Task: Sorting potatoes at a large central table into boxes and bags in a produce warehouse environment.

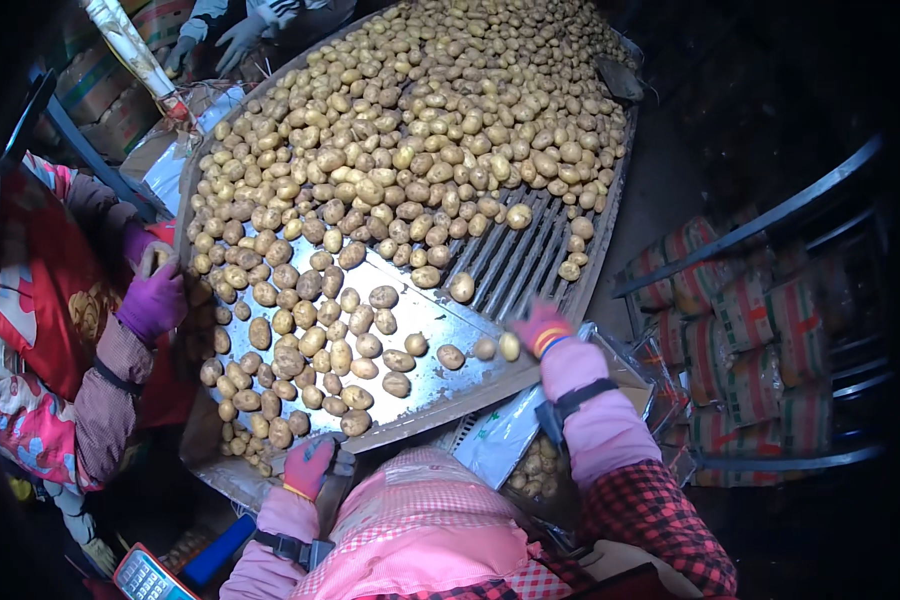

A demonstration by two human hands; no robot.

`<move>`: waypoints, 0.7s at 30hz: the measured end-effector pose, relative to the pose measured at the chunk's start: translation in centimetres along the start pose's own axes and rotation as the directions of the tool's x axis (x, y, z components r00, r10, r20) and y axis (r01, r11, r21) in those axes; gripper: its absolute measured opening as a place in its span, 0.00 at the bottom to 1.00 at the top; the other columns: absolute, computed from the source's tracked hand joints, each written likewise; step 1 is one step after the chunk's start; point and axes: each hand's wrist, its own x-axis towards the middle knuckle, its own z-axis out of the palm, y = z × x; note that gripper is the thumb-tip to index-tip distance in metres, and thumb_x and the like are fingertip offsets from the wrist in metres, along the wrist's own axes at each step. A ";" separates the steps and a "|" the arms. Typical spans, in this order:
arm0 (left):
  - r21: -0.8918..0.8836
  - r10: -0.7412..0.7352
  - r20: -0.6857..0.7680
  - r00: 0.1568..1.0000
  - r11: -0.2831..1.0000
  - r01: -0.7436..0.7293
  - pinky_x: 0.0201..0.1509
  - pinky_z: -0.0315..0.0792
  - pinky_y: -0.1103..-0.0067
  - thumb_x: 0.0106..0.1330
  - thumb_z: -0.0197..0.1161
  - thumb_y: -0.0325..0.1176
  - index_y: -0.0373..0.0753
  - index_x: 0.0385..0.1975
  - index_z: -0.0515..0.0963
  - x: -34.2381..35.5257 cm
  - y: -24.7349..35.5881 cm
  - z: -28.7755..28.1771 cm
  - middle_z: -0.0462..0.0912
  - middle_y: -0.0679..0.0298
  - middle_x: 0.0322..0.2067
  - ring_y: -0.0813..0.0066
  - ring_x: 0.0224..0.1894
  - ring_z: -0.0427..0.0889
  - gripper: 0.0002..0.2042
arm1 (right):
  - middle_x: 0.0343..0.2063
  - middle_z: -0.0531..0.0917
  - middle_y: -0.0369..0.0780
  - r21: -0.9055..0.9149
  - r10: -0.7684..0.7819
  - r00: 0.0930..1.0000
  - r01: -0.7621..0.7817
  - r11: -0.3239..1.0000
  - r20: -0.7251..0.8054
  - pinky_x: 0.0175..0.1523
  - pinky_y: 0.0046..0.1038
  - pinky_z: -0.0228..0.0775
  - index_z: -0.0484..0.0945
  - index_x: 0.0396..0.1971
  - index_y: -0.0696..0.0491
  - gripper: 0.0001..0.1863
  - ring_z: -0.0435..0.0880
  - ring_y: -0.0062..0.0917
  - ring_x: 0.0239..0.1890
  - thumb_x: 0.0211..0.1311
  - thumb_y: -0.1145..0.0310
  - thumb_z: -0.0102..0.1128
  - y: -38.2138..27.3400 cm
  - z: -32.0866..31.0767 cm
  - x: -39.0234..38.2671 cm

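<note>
Steel tray edge (440, 405) under left hand (308, 466), right hand (540, 328).

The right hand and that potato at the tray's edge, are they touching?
Cannot tell. In the head view the right hand is motion-blurred just beside the potato; no clear contact or gap shows.

A slanted metal sorting table (425, 318), part flat sheet, part slotted bars, carries heaped loose potatoes (410, 150).

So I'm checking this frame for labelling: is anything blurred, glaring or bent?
Head view: the right hand is motion-blurred over the potatoes; the left hand is sharper; the metal sheet shows pale glare; the table edge and right-side rails bend with fisheye; corners and the right side are dark.
</note>
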 end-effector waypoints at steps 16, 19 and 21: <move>0.264 0.024 -0.267 0.963 0.963 0.049 0.37 0.72 0.82 0.64 0.63 0.35 0.33 0.44 0.80 -0.4 1.9 0.9 0.82 0.68 0.34 0.83 0.33 0.77 0.14 | 0.64 0.68 0.46 -0.152 -0.183 0.981 0.190 0.970 0.059 0.68 0.41 0.57 0.67 0.64 0.37 0.38 0.67 0.38 0.65 0.53 0.37 0.55 -8.6 -4.3 20.7; 0.185 -0.034 -0.279 0.960 0.979 0.088 0.35 0.71 0.83 0.64 0.63 0.34 0.33 0.42 0.81 -0.6 2.7 2.0 0.82 0.70 0.31 0.84 0.31 0.76 0.12 | 0.58 0.73 0.50 -0.084 -0.325 0.927 0.345 0.935 0.186 0.66 0.39 0.62 0.67 0.63 0.40 0.38 0.72 0.44 0.60 0.54 0.38 0.56 -8.2 -3.9 19.0; 0.029 -0.085 -0.235 0.968 0.995 0.095 0.34 0.70 0.84 0.64 0.63 0.34 0.33 0.41 0.82 -0.6 4.1 3.2 0.82 0.70 0.30 0.84 0.30 0.75 0.11 | 0.54 0.77 0.51 -0.019 -0.554 0.773 0.587 0.809 0.310 0.64 0.37 0.64 0.68 0.62 0.42 0.36 0.75 0.45 0.58 0.55 0.43 0.57 -6.6 -3.3 16.0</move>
